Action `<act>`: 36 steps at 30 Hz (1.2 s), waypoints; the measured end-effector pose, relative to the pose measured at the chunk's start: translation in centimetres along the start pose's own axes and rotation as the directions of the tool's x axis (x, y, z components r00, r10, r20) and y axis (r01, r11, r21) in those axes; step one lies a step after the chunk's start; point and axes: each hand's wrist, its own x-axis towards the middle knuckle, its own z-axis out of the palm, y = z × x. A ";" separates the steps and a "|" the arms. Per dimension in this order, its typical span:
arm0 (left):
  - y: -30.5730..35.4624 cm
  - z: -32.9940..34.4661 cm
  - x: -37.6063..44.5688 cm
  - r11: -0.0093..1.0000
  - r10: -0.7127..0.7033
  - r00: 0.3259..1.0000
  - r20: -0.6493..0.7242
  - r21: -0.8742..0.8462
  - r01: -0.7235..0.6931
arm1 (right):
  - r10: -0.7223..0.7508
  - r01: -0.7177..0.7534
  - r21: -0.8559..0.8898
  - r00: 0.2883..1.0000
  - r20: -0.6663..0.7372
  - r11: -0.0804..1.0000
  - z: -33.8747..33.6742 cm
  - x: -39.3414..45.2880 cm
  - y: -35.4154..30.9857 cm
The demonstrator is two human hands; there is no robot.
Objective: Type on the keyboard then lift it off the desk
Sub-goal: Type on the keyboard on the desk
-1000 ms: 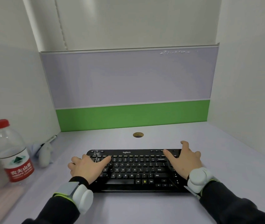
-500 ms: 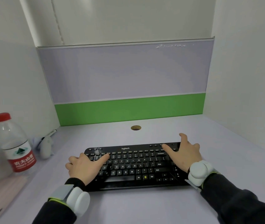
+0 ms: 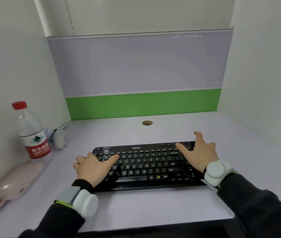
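Note:
A black keyboard lies flat on the pale desk, square to me. My left hand rests palm down on its left end, the thumb stretched right over the number row. On the right end lies my right hand, thumb pointing left along the top row, fingers spread past the keyboard's far right corner. Neither hand grips anything; both have fingers apart. Each wrist carries a white rounded band over a dark sleeve.
A water bottle with a red cap stands at the left wall. A pink case lies in front of it, a small white object and pen behind. A cable hole sits before the green-and-lilac partition.
The camera has tilted down and shifted slightly, so the desk's near edge now shows. Both hands stay on the keyboard's ends in nearly the same pose.

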 end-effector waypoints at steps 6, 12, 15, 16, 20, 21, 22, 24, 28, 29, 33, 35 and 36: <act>-0.8 -0.3 -1.9 0.999 0.010 0.999 0.035 -0.035 -0.009 | 0.009 -0.009 0.006 0.999 0.046 1.000 -0.2 -1.7 1.2; -1.8 -0.1 -3.3 0.999 0.009 0.999 0.048 -0.051 -0.007 | 0.008 -0.008 -0.006 0.998 0.057 1.000 -0.4 -3.1 2.3; -2.1 0.0 -3.9 0.999 0.030 0.998 0.047 -0.046 -0.028 | 0.008 -0.008 -0.004 0.998 0.064 1.000 -0.6 -3.6 2.6; -2.2 -0.1 -4.2 0.998 0.040 0.998 0.048 -0.046 -0.038 | 0.010 -0.010 0.002 0.998 0.069 1.000 -0.8 -3.7 2.7; -2.5 -0.2 -5.3 0.997 0.054 0.997 0.057 -0.067 -0.050 | 0.008 -0.008 0.001 0.997 0.081 1.000 -1.2 -4.2 2.9; -2.4 -0.3 -5.5 0.996 0.052 0.997 0.054 -0.071 -0.048 | 0.006 -0.005 -0.003 0.996 0.084 1.000 -1.3 -4.2 3.0; -2.5 -0.3 -5.8 0.997 0.046 0.998 0.052 -0.070 -0.042 | 0.006 -0.006 -0.009 0.996 0.094 1.000 -1.4 -4.4 3.1; -2.6 -0.4 -6.4 0.997 0.041 0.998 0.045 -0.060 -0.038 | 0.003 -0.001 -0.019 0.994 0.108 1.000 -1.6 -4.6 3.3; -3.0 -0.6 -7.3 0.998 0.042 0.998 0.054 -0.052 -0.039 | -0.004 0.007 -0.021 0.994 0.110 1.000 -1.8 -5.2 3.3; -3.2 -0.6 -7.4 0.998 0.043 0.998 0.055 -0.051 -0.040 | -0.007 0.009 -0.019 0.994 0.111 1.000 -1.9 -5.3 3.3; -3.5 -0.6 -7.8 0.998 0.045 0.997 0.055 -0.037 -0.043 | -0.003 0.006 -0.022 0.992 0.125 1.000 -2.0 -5.7 3.2; -3.6 -0.6 -7.9 0.998 0.047 0.997 0.054 -0.035 -0.045 | -0.003 0.005 -0.022 0.992 0.124 1.000 -2.1 -6.0 3.2; -3.6 -0.6 -8.0 0.998 0.049 0.997 0.053 -0.033 -0.048 | 0.001 0.002 -0.019 0.992 0.125 1.000 -2.2 -6.1 3.2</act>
